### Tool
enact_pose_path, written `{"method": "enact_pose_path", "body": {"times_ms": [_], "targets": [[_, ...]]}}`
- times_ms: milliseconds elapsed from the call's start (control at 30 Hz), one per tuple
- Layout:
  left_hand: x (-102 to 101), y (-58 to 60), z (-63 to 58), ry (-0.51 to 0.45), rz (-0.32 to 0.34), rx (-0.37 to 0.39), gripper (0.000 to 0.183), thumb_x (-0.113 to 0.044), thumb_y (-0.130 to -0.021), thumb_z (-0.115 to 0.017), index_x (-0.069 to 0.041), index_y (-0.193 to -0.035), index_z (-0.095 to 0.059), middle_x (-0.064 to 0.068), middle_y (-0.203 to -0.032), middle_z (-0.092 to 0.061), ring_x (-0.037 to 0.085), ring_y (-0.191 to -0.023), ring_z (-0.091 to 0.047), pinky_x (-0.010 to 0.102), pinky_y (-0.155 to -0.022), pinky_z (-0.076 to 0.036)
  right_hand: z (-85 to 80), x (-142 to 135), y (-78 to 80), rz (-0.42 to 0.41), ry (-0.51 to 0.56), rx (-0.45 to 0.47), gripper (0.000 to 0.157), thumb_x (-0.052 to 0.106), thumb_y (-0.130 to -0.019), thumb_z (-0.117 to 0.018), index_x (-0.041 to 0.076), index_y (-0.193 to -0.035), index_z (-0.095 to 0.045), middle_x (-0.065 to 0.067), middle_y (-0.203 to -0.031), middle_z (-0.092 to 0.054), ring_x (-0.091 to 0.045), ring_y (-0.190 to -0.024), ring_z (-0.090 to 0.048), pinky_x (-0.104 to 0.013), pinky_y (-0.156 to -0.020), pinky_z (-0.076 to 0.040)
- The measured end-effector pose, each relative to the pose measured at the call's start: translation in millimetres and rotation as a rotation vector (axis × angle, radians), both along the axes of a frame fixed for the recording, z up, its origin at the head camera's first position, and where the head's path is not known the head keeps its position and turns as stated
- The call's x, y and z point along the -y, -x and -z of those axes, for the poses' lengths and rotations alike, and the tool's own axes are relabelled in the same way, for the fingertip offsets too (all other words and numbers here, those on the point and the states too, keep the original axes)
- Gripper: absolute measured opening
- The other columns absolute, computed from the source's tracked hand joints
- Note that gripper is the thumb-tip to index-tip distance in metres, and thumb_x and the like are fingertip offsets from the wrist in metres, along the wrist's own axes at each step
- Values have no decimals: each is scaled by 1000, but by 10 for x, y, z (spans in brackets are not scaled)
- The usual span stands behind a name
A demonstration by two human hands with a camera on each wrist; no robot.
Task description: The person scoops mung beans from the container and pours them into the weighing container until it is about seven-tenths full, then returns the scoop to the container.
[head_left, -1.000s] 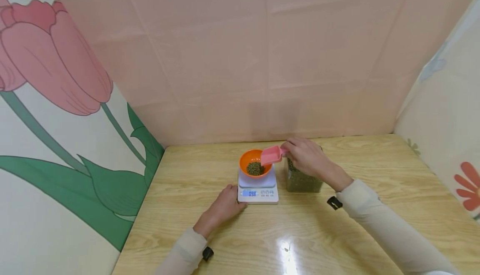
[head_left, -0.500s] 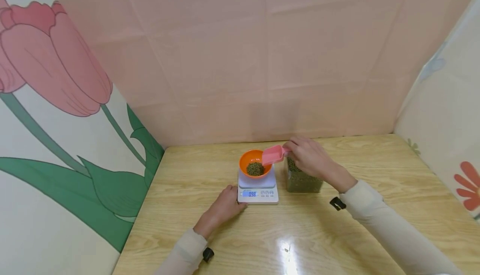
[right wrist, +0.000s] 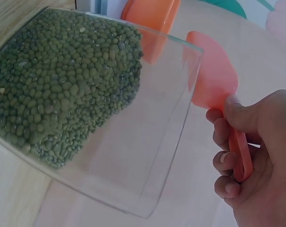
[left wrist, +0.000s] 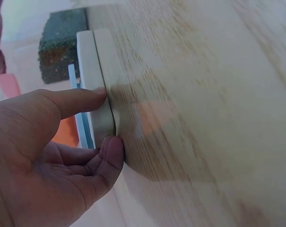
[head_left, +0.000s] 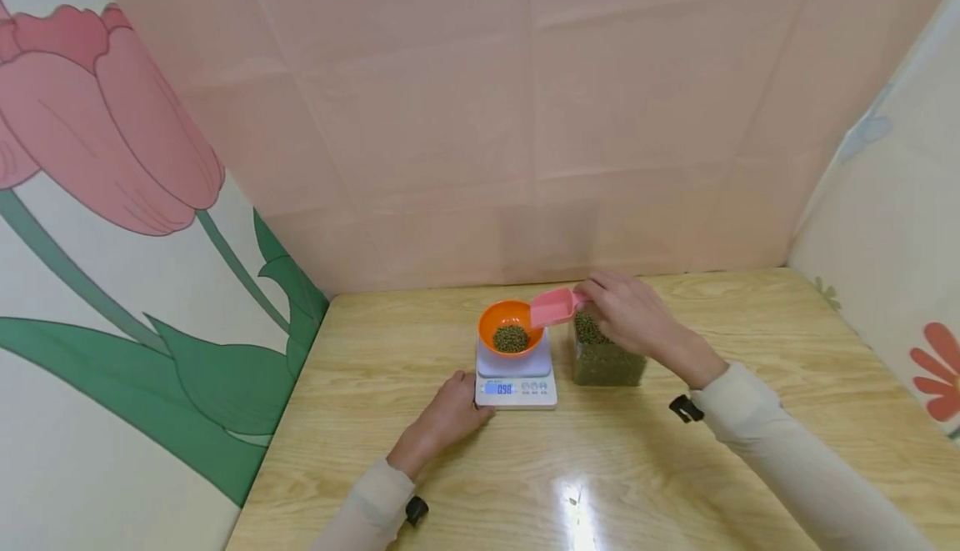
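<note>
My right hand (head_left: 622, 309) grips a pink scoop (head_left: 552, 308) by its handle, fingers curled round it in the right wrist view. The scoop's front edge is at the right rim of an orange bowl (head_left: 491, 318), where a small heap of mung beans (head_left: 510, 338) lies. Beneath the bowl is a white kitchen scale (head_left: 517, 366), its lit display (head_left: 498, 388) reading about 098. My left hand (head_left: 447, 409) holds the scale's front left corner, thumb along the front edge and curled fingers at the side. Below my right hand stands a clear container (head_left: 607, 372) of mung beans (right wrist: 62, 75).
Scale and container stand side by side on a wooden table (head_left: 390, 326). Behind the table rises a pink wall covering (head_left: 442, 117), with a tulip-patterned wall (head_left: 120, 117) at the left and a flower-printed one (head_left: 885, 226) at the right.
My right hand has drawn the scoop a little to the right, from over the bowl toward its right rim. The left hand and scale stay put, and the reading looks the same.
</note>
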State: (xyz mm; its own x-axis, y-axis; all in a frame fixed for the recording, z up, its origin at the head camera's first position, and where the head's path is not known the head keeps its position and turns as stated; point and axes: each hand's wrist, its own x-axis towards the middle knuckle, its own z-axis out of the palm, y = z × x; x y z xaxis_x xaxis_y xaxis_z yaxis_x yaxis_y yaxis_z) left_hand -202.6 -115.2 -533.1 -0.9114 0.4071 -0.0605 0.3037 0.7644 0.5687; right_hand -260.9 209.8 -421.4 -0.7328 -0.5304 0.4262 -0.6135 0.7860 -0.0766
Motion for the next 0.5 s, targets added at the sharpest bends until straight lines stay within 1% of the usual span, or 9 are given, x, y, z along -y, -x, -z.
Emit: {"method": "enact_pose_path", "body": {"times_ms": [133, 233, 400, 500], "targets": [[0, 11, 6, 3, 6, -9, 52, -21, -98, -78, -5, -146, -62, 13, -130, -69, 21, -107, -57, 44, -97, -55, -21, -33, -12, 5, 1, -3, 15, 12, -98, -76, 4, -111, -75, -9, -103, -74, -24, -84, -64, -39, -67, -55], [4, 16, 16, 0, 6, -3, 53, -22, -99, -77, -8, -148, -61, 11, -132, -69, 20, -108, -57, 44, -98, -54, -33, -58, -21, 2, 9, -15, 15, 13, -98, -76, 4, -110, -75, -9, -101, -74, -23, -82, -64, -37, -66, -55], [5, 26, 23, -2, 14, -3, 54, -23, -100, -76, -10, -149, -60, 10, -132, -69, 19, -108, -56, 43, -97, -54, -58, -110, -45, -8, 25, -37, 15, 11, -97, -77, 2, -109, -75, -10, -101, -74, -25, -83, -67, -40, -68, -59], [10, 24, 27, 5, 17, -8, 54, -23, -100, -76, -10, -149, -60, 10, -131, -69, 19, -107, -56, 42, -96, -54, -68, -143, -64, -3, 23, -32, 15, 10, -97, -76, 1, -110, -75, -12, -102, -75, -27, -86, -68, -41, -70, -60]]}}
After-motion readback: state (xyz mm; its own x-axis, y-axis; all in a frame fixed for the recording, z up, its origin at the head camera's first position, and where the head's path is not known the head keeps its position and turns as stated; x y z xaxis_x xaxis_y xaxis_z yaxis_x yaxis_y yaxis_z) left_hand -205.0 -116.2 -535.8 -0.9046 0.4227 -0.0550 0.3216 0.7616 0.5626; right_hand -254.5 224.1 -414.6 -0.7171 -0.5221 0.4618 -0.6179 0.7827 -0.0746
